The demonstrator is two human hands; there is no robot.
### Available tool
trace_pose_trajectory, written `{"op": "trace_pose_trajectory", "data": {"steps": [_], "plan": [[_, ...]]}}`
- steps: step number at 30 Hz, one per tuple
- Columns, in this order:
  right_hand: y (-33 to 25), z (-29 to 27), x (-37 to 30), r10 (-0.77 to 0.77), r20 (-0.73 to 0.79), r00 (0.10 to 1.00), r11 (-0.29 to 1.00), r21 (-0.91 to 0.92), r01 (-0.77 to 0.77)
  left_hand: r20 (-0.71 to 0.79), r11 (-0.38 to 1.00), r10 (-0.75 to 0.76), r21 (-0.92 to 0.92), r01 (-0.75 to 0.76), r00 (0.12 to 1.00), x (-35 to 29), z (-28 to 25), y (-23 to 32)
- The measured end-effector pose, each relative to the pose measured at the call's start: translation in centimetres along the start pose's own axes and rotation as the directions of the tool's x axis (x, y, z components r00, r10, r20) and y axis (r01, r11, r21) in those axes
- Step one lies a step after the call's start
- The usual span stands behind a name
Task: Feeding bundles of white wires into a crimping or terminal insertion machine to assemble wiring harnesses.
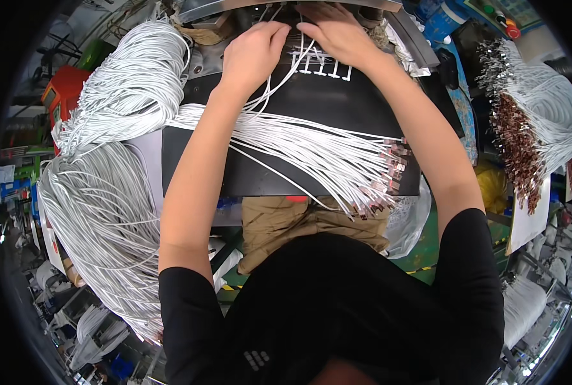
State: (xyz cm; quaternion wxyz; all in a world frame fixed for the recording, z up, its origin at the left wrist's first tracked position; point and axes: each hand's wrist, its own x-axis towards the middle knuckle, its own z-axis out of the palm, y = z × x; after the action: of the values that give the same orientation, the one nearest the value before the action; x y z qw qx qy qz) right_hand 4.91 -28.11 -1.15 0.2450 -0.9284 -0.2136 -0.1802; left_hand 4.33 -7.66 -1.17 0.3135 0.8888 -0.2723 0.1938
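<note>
My left hand [254, 56] is at the far side of the black work surface, its thumb and forefinger pinched together on a thin white cable. Close by on the right, my right hand [338, 33] reaches under the machine's metal edge, with a second white cable [292, 69] running to its thumb; its far fingertips are partly hidden. Below the right hand lies a white moulded plastic piece [321, 69] with several T-shaped prongs. Between my forearms a bundle of white cables [311, 144] fans out, metal-tipped connectors [395, 168] toward the right.
Large coils of white cable [132, 77] are heaped at the left, with greyish cables [100, 212] hanging below them. Another cable bundle [523, 122] with metal and copper-coloured ends stands at the right. A metal machine bar [408, 35] borders the far right of the work surface [356, 102].
</note>
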Motion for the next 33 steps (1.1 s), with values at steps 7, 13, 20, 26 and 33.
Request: {"op": "trace_pose_trajectory", "data": {"steps": [7, 13, 20, 26, 33], "plan": [[2.4, 2.0, 2.0, -0.198, 0.039, 0.979, 0.979, -0.029, 0.200, 0.107, 0.997, 0.069, -0.025, -0.067, 0.992, 1.2, 1.8, 0.7], [-0.3, -1.0, 3.4, 0.069, 0.296, 0.953, 0.995, 0.045, -0.086, 0.116, 0.998, 0.054, -0.042, -0.049, 0.992, 1.1, 1.1, 0.6], [-0.3, -0.4, 3.1, -0.114, 0.058, 0.992, 0.992, -0.053, 0.117, -0.072, 0.956, 0.038, 0.294, -0.015, 0.997, 1.6, 3.3, -3.3], [-0.8, -0.4, 0.5, -0.025, -0.039, 0.999, 0.994, -0.105, 0.021, 0.018, 0.787, 0.163, 0.600, -0.141, 0.987, 2.4, 5.0, -4.7], [1.8, -0.4, -1.3, -0.097, -0.037, 0.995, 0.958, -0.275, 0.083, 0.023, 0.824, 0.219, 0.531, -0.197, 0.976, 3.5, 4.4, -4.5]]}}
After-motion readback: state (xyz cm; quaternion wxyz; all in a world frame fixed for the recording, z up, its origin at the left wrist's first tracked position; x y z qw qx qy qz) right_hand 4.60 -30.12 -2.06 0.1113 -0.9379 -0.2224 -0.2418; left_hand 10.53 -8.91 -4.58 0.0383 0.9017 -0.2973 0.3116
